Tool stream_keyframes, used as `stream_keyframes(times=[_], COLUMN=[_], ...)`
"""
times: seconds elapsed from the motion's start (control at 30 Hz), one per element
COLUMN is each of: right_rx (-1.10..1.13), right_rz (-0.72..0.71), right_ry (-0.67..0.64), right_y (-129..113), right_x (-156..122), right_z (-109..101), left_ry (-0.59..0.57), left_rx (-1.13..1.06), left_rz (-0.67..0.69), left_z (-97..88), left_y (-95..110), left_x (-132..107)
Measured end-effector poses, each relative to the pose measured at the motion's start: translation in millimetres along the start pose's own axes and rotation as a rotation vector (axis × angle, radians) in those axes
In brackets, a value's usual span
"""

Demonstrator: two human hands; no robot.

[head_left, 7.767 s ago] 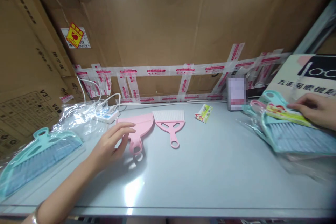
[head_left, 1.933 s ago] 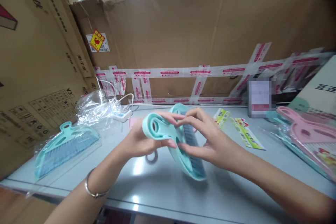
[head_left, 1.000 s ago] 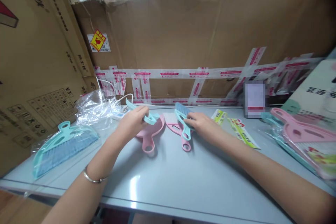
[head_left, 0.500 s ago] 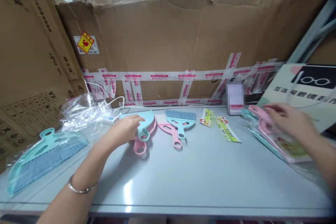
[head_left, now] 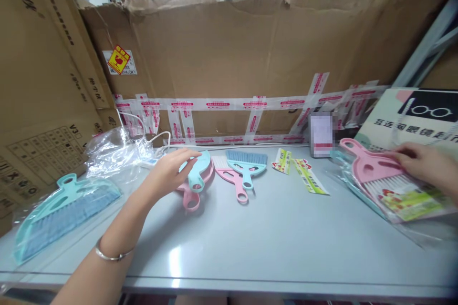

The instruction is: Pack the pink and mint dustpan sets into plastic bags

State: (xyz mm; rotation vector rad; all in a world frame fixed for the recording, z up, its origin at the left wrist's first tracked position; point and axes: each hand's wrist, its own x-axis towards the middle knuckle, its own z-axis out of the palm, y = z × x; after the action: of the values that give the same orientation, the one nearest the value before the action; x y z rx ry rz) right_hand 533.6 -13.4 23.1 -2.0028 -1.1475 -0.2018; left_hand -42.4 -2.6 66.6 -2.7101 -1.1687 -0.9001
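Observation:
My left hand (head_left: pixel 179 167) hovers at the left side of a small teal dustpan (head_left: pixel 201 167), thumb and fingers apart. Beneath that lies a pink dustpan (head_left: pixel 191 200), its ringed handle pointing toward me. Just right of them, a teal hand brush (head_left: pixel 246 167) overlaps a pink hand brush (head_left: pixel 234 178). At the right, my right hand (head_left: pixel 422 164) has its fingers closed at the edge of a pink brush and dustpan set (head_left: pixel 379 167) with a printed card and clear wrapping. A teal piece (head_left: pixel 365 198) shows under this set.
A bagged teal brush and dustpan set (head_left: pixel 67 214) lies at the left. Crumpled clear plastic (head_left: pixel 114 157) is behind it. Two printed cards (head_left: pixel 309 176) and a phone-like screen (head_left: pixel 321 136) are toward the back right. Large cardboard boxes (head_left: pixel 222 57) wall the table (head_left: pixel 268 243).
My left hand has loosened and drawn slightly left from the teal dustpan. My right hand has shifted right from near the pink handle to the set's edge, uncovering its bristles and card.

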Motion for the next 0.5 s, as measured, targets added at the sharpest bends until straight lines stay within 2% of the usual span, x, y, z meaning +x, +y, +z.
stream_keyframes(times=[0.07, 0.13, 0.2, 0.27, 0.37, 0.43, 0.5], right_rx=[-0.028, -0.038, 0.033, 0.099, 0.212, 0.282, 0.355], right_rz=[0.074, 0.124, -0.011, -0.124, -0.254, -0.299, -0.335], right_ry=[-0.035, -0.028, -0.056, -0.129, -0.213, -0.206, -0.159], right_y=[-23.9, -61.0, -106.0, -151.7, -212.7, -245.0, -266.5], right_x=[-2.9, -9.8, -19.1, -29.3, -46.5, -57.5, -63.6], right_z=[-10.3, -14.9, -7.2, 15.6, 69.0, 103.3, 125.9], left_ry=[0.066, 0.144, 0.199, 0.154, 0.006, -0.039, -0.041], left_rx=[-0.040, -0.107, -0.222, -0.373, -0.590, -0.695, -0.761], left_rz=[0.022, 0.004, -0.094, -0.257, -0.466, -0.558, -0.627], left_z=[-1.2, -0.1, 4.5, 12.7, 28.8, 38.6, 44.6], left_y=[1.8, 7.6, 17.2, 28.3, 40.6, 41.8, 38.0], left_x=[0.7, 2.3, 4.8, 8.0, 12.6, 14.4, 14.4])
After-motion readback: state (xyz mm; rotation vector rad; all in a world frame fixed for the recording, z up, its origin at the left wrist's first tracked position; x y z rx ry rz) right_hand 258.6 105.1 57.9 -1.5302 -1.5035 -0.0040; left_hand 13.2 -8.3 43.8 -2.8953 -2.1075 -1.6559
